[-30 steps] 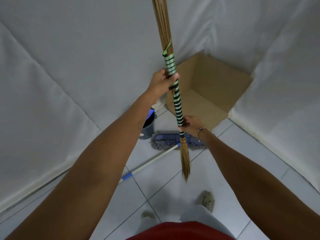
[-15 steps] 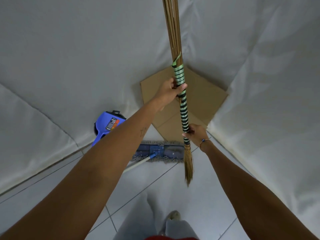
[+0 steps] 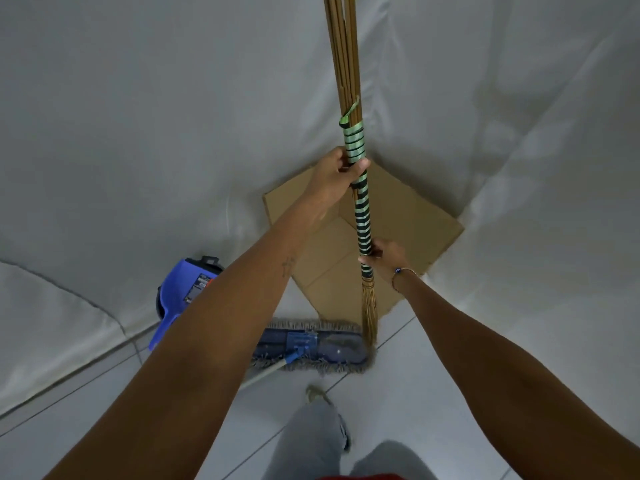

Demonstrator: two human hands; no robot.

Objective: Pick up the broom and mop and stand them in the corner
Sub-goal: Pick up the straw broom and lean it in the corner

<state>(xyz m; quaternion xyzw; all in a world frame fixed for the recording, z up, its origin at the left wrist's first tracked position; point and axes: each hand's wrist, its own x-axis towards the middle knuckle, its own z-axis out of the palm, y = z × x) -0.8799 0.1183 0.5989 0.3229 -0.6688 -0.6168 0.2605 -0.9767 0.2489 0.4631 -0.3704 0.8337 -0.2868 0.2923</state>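
I have left hand [image 3: 341,174] & right hand [image 3: 384,252] clamped on broom [image 3: 360,209]; risk: tip snags mop [image 3: 311,344] w/ low carry.

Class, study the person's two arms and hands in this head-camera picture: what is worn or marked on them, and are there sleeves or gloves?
Both arms are bare right up to the frame edge, with no sleeves in view, and both hands are ungloved. The right hand has a thin beaded bracelet at the wrist, with a small blue bead. The forearm behind the left hand carries a small dark tattoo. No rings or watch show.

Cardboard [image 3: 408,216] lines the corner beside a blue bucket [image 3: 188,289].
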